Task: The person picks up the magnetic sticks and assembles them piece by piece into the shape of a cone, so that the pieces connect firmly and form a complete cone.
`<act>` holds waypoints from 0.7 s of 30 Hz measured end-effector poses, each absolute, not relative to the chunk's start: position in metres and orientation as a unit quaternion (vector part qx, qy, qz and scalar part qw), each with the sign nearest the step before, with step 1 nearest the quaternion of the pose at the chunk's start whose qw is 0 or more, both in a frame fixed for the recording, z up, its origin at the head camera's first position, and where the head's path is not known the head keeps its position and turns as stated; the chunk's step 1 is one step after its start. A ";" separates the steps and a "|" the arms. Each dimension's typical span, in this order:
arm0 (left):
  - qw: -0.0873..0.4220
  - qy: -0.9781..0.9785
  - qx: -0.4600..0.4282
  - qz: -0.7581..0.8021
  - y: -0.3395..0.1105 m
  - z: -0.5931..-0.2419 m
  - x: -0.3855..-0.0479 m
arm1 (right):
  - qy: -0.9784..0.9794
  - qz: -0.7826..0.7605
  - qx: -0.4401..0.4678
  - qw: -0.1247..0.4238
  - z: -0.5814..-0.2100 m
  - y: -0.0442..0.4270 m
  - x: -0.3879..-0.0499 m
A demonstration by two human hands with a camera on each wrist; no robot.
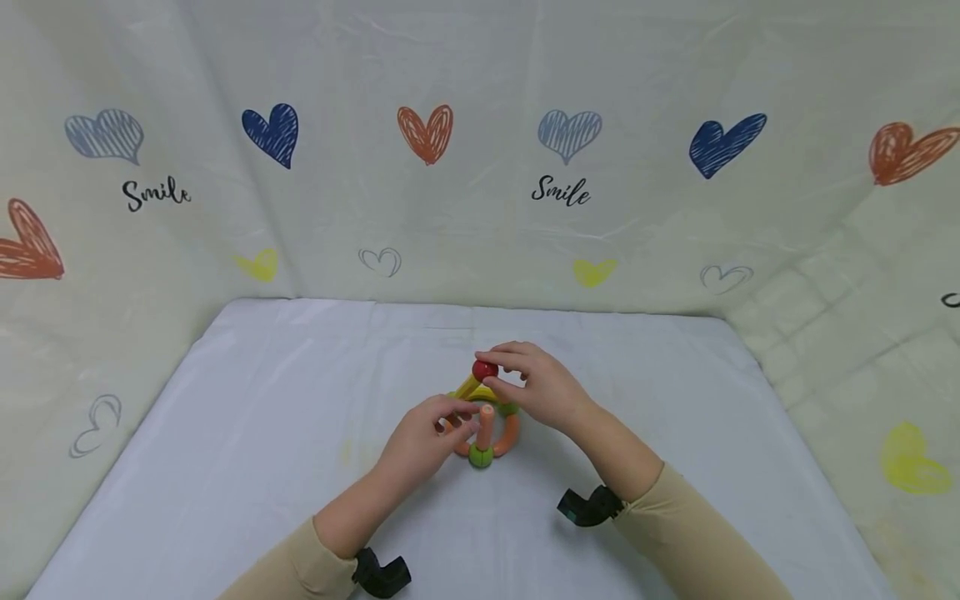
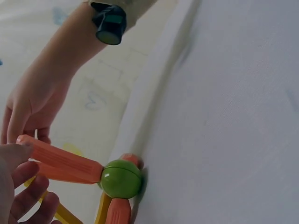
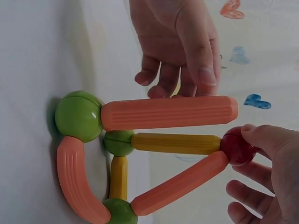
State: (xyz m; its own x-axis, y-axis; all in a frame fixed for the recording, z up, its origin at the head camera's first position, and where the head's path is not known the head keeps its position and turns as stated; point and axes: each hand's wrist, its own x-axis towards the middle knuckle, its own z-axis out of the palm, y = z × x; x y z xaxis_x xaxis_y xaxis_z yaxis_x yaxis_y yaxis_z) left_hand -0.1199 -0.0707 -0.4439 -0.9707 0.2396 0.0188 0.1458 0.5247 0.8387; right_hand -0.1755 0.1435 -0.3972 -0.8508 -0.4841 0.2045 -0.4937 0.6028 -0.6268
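A magnetic building toy stands mid-table, its ring made of green balls (image 3: pixel 78 116) and curved orange (image 3: pixel 74 179) and yellow rods. From the ring, a straight yellow rod (image 3: pixel 177 143) and a straight orange rod (image 3: pixel 180 183) slant up to a red ball (image 1: pixel 485 371). My right hand (image 1: pixel 543 383) pinches that ball between thumb and fingers. Another straight orange rod (image 1: pixel 486 427) stands up from the front green ball (image 1: pixel 481 455); its top end is apart from the red ball. Beside this rod is my left hand (image 1: pixel 427 433), fingers loosely bent; whether they touch it is unclear.
A white cloth (image 1: pixel 247 467) covers the table. Behind and at the sides hangs a pale curtain (image 1: pixel 480 200) printed with hearts and lettering. Black wrist cameras (image 1: pixel 381 575) are strapped to both forearms.
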 end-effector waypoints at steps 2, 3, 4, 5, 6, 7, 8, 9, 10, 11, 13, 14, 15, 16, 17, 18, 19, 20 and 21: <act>0.059 0.866 0.114 0.483 -0.069 -0.444 -0.119 | -0.895 0.354 0.273 0.006 -0.397 0.144 -0.175; 0.063 0.864 0.116 0.487 -0.069 -0.444 -0.119 | -0.895 0.354 0.272 0.006 -0.397 0.144 -0.175; 0.064 0.862 0.120 0.488 -0.068 -0.444 -0.119 | -0.895 0.354 0.272 0.007 -0.397 0.144 -0.175; 0.064 0.861 0.123 0.489 -0.068 -0.444 -0.120 | -0.895 0.354 0.272 0.007 -0.397 0.144 -0.175; 0.064 0.861 0.124 0.489 -0.067 -0.445 -0.120 | -0.894 0.355 0.272 0.007 -0.397 0.144 -0.174; 0.063 0.862 0.126 0.487 -0.067 -0.446 -0.121 | -0.894 0.356 0.273 0.007 -0.396 0.145 -0.174; 0.062 0.862 0.126 0.487 -0.066 -0.447 -0.122 | -0.893 0.357 0.273 0.005 -0.396 0.145 -0.174; 0.062 0.863 0.126 0.486 -0.066 -0.448 -0.122 | -0.893 0.359 0.273 0.003 -0.396 0.145 -0.174; 0.062 0.864 0.124 0.485 -0.066 -0.449 -0.123 | -0.891 0.362 0.273 0.001 -0.396 0.145 -0.174; 0.062 0.864 0.121 0.485 -0.065 -0.449 -0.124 | -0.890 0.365 0.273 -0.002 -0.396 0.145 -0.174; 0.064 0.865 0.115 0.485 -0.065 -0.450 -0.125 | -0.889 0.368 0.273 -0.007 -0.395 0.146 -0.173; 0.064 0.865 0.111 0.485 -0.065 -0.451 -0.126 | -0.889 0.368 0.273 -0.008 -0.395 0.146 -0.173; 0.065 0.865 0.109 0.486 -0.064 -0.451 -0.126 | -0.889 0.367 0.273 -0.009 -0.395 0.146 -0.172; 0.065 0.865 0.106 0.486 -0.064 -0.451 -0.126 | -0.889 0.367 0.273 -0.009 -0.394 0.146 -0.171; 0.064 0.865 0.105 0.486 -0.064 -0.451 -0.126 | -0.890 0.364 0.273 -0.009 -0.394 0.146 -0.171; 0.063 0.865 0.103 0.486 -0.063 -0.451 -0.127 | -0.891 0.363 0.273 -0.008 -0.394 0.146 -0.170; 0.063 0.866 0.101 0.486 -0.063 -0.451 -0.127 | -0.890 0.363 0.274 -0.008 -0.394 0.146 -0.169; 0.063 0.866 0.099 0.486 -0.063 -0.450 -0.127 | -0.890 0.364 0.275 -0.007 -0.394 0.146 -0.169; 0.061 0.867 0.097 0.485 -0.063 -0.450 -0.127 | -0.889 0.365 0.277 -0.006 -0.394 0.146 -0.168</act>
State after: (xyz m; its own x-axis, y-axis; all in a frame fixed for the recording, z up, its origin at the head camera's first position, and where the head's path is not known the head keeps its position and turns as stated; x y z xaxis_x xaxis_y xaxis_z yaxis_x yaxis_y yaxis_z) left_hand -0.1265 -0.0627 -0.4496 -0.9735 0.2286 -0.0119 0.1095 0.5106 0.8528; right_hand -0.1681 0.1460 -0.3943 -0.8468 -0.4962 0.1915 -0.4876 0.5806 -0.6520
